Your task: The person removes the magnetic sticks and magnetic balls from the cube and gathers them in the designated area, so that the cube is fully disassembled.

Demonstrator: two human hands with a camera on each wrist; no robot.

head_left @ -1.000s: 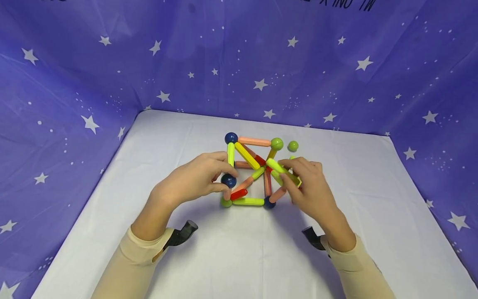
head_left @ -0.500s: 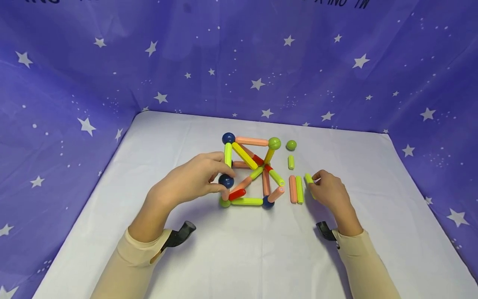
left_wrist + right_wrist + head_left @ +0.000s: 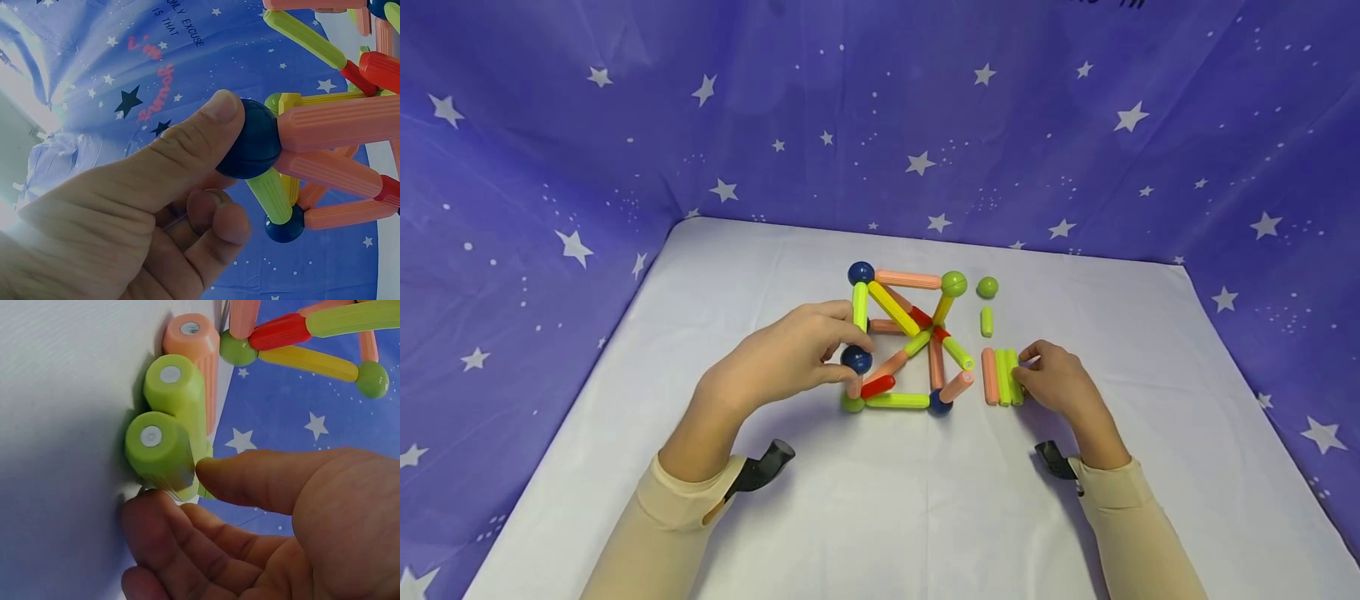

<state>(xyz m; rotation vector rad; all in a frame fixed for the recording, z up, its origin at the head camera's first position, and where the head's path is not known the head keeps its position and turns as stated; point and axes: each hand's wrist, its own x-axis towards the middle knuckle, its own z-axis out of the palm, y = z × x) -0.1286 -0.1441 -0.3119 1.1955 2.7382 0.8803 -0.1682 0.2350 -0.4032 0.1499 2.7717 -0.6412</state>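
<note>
My left hand (image 3: 790, 350) pinches a dark blue magnetic ball (image 3: 857, 360) at the upper left corner of a frame built of magnetic rods and balls. In the left wrist view, the thumb (image 3: 194, 128) lies against that ball (image 3: 253, 140), and salmon and yellow-green rods run off it. My right hand (image 3: 1060, 379) is right of the frame, holding the outermost yellow-green magnetic rod (image 3: 1017, 379) between thumb and fingers. That rod lies alongside another yellow-green rod (image 3: 1003, 377) and a salmon rod (image 3: 990, 377); their ends show in the right wrist view.
Behind the row lie a short yellow-green rod (image 3: 987, 322) and a loose green ball (image 3: 987, 287). A salmon rod (image 3: 957, 387) slants up from the frame's near right blue ball (image 3: 940, 402). A starry purple cloth (image 3: 880, 108) hangs around the white table (image 3: 880, 517).
My right hand has gone from the frame to the right, carrying a yellow-green rod, and brought it beside the other two rods. The left hand keeps its hold on the blue ball.
</note>
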